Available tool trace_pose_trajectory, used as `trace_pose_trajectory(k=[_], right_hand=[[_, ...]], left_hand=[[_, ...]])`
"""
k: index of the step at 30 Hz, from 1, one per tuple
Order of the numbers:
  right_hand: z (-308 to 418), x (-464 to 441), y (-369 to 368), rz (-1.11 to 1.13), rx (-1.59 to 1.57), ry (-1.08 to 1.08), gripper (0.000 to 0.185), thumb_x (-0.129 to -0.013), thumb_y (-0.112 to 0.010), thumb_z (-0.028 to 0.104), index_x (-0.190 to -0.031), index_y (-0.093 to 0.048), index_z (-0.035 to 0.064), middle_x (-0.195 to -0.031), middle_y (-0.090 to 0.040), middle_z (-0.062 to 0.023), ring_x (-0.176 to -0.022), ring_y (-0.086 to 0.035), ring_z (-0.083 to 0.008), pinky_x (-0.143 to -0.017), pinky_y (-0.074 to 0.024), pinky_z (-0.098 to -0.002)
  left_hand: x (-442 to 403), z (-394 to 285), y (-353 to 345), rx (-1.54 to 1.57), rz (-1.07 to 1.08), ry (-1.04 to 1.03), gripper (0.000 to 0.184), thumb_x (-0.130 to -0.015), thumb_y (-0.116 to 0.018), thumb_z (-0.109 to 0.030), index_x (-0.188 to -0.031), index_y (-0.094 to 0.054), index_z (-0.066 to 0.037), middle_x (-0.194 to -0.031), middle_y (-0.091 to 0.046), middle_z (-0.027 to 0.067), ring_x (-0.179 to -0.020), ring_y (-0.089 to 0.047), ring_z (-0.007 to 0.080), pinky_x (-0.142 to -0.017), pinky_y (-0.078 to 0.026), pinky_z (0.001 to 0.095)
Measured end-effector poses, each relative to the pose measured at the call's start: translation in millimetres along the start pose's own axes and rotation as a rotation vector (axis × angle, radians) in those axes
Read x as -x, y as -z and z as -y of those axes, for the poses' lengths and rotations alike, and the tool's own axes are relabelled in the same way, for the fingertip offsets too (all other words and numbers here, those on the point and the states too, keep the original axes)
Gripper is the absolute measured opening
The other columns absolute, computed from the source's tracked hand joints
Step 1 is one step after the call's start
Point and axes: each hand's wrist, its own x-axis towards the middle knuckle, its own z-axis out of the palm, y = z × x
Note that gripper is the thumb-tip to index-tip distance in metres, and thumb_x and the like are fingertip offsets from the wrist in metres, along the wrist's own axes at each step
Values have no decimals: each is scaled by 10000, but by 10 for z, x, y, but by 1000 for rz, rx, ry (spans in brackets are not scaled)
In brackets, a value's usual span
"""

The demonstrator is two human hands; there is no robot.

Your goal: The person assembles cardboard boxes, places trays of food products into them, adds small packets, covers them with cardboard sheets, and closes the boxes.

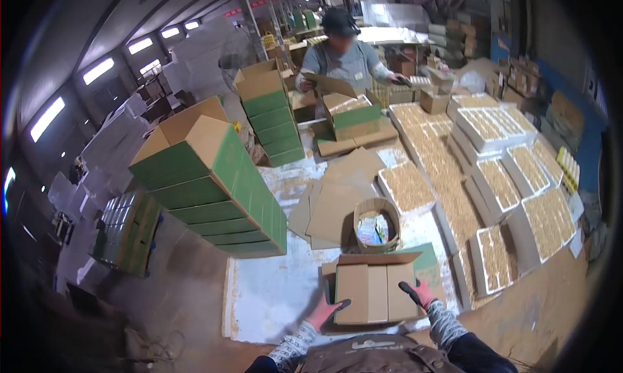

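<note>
A cardboard box (370, 294) lies in front of me at the table's near edge, its inner flaps folded flat and a far flap standing up. My left hand (324, 310), in a pink glove with dark fingertips, is at the box's left side, thumb over the near left corner. On the right side, my right hand (420, 295), gloved the same way, touches the box with its fingers apart from the thumb. Both hands seem to hold the box between them. Just beyond it stands a round cardboard container (378, 246) with small colorful packets inside.
Tall stacks of green boxes (220, 198) stand at the left. Flat cardboard sheets (334, 201) lie mid-table. White trays (498, 256) of small tan pieces fill the right. Across the table, a person (341, 58) works at an open green box (354, 117).
</note>
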Motion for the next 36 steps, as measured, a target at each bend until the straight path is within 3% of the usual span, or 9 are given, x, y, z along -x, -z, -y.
trace_pose_trajectory(k=[3,5,10,13,17,25,30,33,36], right_hand=[[439,192,127,148,-57,-214,800,-746,-642,491,-1291,-385,-35,-1300,-429,-214,-1201,-419,-276,-1009,-323,-344],[-155,-126,125,103,247,669,630,-828,-605,347,-1276,-386,-39,-1272,-459,-156,-1128,-474,-232,-961,-375,-309],[1230,29,47,-48,-691,399,571,-853,-564,345,-1269,-399,-9,-1234,-475,-133,-1099,-482,-216,-939,-391,-303],[2297,-36,-6,-32,-869,608,537,-867,-540,344,-1265,-406,9,-1210,-485,-120,-1082,-487,-206,-926,-401,-300],[3790,-109,-195,40,-1024,830,493,-887,-507,343,-1260,-416,33,-1179,-497,-101,-1059,-494,-192,-908,-414,-296],[5553,-438,-1093,261,-705,901,432,-926,-418,352,-1244,-438,60,-1140,-518,-86,-1011,-521,-180,-832,-453,-277],[5711,-1627,-1521,236,-249,1221,408,-946,-377,246,-1307,-373,54,-1258,-458,-82,-1144,-438,-180,-911,-380,-255],[5617,-554,-1593,403,-743,609,497,-944,-376,335,-1354,-317,60,-1346,-392,-81,-1234,-368,-201,-989,-318,-276],[5542,-807,-1525,188,-420,1274,524,-950,-340,372,-1373,-281,68,-1343,-382,-79,-1248,-359,-206,-998,-330,-331]], left_hand=[[183,-259,-55,258,193,126,717,-799,-647,-180,-1369,-249,-10,-1315,-411,139,-1183,-425,244,-998,-350,356],[156,-467,52,338,205,54,658,-818,-615,-191,-1354,-277,-14,-1301,-425,129,-1168,-435,232,-985,-359,349],[-20,-1307,965,276,45,-291,523,-867,-534,-217,-1316,-348,-25,-1265,-458,103,-1132,-461,202,-952,-383,331],[-259,-1771,2046,-278,-316,-680,455,-897,-485,-233,-1293,-390,-31,-1243,-478,87,-1110,-476,184,-933,-398,321],[-176,-2396,3474,249,-1274,-854,496,-925,-432,-301,-1344,-325,-57,-1324,-410,93,-1204,-395,211,-1027,-295,324],[-798,-2625,4372,436,-625,-1068,420,-965,-326,-286,-1268,-437,-18,-1235,-500,76,-1096,-488,183,-977,-347,294],[-1057,-2272,4762,435,-982,-865,377,-959,-384,-272,-1207,-490,-10,-1212,-485,86,-1108,-447,175,-957,-340,291],[-804,-2656,4217,76,-1180,-844,321,-931,-412,-118,-1206,-470,37,-1293,-445,127,-1195,-404,221,-1025,-284,307],[-929,-2566,4381,13,-1207,-880,300,-919,-438,-97,-1180,-494,41,-1259,-471,136,-1152,-436,227,-989,-318,316]])
